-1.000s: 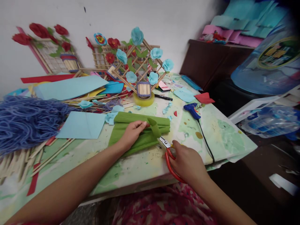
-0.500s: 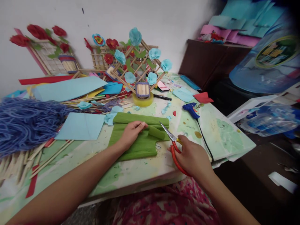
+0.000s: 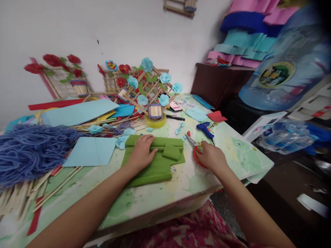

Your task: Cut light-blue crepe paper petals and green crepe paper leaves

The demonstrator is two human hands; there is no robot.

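Observation:
Green crepe paper (image 3: 147,172) lies on the table in front of me, its far edge folded over. My left hand (image 3: 141,151) rests on its left half, open, with the thumb apart from the fingers. A small folded piece of green crepe paper (image 3: 171,152) sits on top, to the right of that hand. My right hand (image 3: 212,156) is closed on scissors with red handles (image 3: 197,156), to the right of the paper. The scissor blades point away to the left and look closed or nearly so. A blue glue gun (image 3: 205,129) lies just beyond my right hand.
A stick lattice with light-blue paper flowers (image 3: 155,89) stands behind the paper beside yellow tape (image 3: 155,122). Purple yarn (image 3: 33,148), a light-blue sheet (image 3: 90,151) and wooden sticks (image 3: 58,187) lie left. A large water bottle (image 3: 281,72) stands right, beyond the table.
My right hand has moved the scissors right, away from the green paper, and lower to the table. My left hand has loosened from a pinch and flattened on the paper. The view has tilted up.

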